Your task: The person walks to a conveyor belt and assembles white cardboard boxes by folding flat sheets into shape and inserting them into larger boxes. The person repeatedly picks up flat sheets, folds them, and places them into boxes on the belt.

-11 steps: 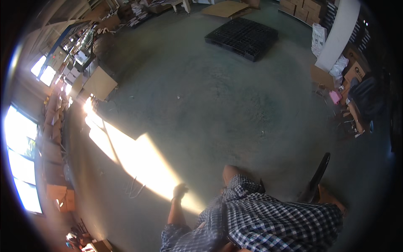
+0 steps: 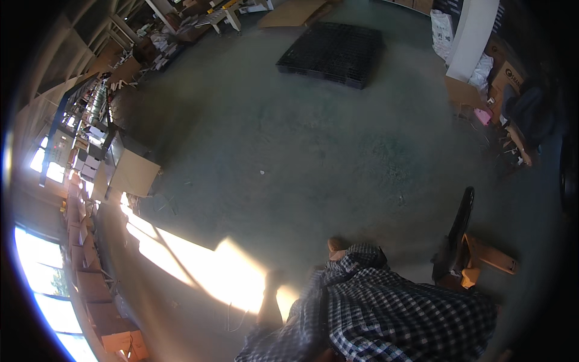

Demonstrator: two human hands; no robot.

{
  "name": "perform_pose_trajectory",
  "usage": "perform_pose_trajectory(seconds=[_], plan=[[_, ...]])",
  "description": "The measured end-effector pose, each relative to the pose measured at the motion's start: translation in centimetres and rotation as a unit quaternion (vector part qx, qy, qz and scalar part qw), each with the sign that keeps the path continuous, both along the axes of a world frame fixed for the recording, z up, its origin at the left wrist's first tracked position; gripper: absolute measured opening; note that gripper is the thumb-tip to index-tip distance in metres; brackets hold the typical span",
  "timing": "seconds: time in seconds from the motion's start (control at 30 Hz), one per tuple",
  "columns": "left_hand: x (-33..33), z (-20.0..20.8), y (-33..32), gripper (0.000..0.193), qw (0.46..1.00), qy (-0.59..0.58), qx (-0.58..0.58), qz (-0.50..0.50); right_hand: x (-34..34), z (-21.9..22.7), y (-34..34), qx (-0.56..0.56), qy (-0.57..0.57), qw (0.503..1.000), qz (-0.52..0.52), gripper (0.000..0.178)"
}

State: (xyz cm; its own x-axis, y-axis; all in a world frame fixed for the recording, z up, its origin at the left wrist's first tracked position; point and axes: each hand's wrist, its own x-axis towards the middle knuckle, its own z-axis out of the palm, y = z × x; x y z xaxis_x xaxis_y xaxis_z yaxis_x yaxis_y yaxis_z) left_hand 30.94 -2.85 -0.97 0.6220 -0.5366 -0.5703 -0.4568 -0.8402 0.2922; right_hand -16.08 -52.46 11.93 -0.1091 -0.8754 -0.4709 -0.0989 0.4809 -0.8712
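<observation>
1. Black plastic pallet (image 2: 330,55) up top, and it has slid leftward since the frame before, the whole scene swinging round with it
2. Now the left hand (image 2: 272,281), well below the pallet and to its left, has drifted rightward, bare forearm (image 2: 269,309) beneath it; it's blurred, so whether it is open or closed I cannot tell
3. Over to the right hand: whether a tan shape (image 2: 336,245) straight below the pallet is it, I cannot tell, nor how its fingers stand
4. Look below and right of the pallet: orange pallet truck (image 2: 491,256), more of it showing than before, black handle (image 2: 461,220) slanting up
5. Sunlit patch (image 2: 199,262), below and left of the pallet, sits lower than it did
6. White pillar (image 2: 474,39), right of the pallet, has shifted left too
</observation>
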Motion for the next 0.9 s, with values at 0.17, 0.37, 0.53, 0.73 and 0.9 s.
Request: perform_pose_trajectory(seconds=[0.17,0.37,0.53,0.73,0.9], plan=[[-5.2,-1.9,11.4,0.034,0.975,0.129,0.143,0.111,9.2,4.5,-0.7,-0.074,-0.037,0.994,-0.077,0.032],[9.9,-2.7,11.6,0.032,0.986,0.102,0.128,0.022,14.0,10.4,-1.5,-0.351,0.597,0.714,0.102,0.039],[38.4,-3.1,2.8,0.035,0.987,-0.030,0.122,-0.106,15.2,18.0,-2.4,-0.139,0.587,0.790,-0.111,0.049],[72.9,4.0,-18.0,0.025,0.920,-0.271,0.113,-0.260,14.8,22.2,-0.9,-0.019,0.671,0.723,-0.162,0.062],[78.1,6.7,-32.4,0.023,0.980,-0.176,-0.057,-0.072,19.6,20.7,-1.1,-0.098,0.727,0.643,-0.221,0.064]])
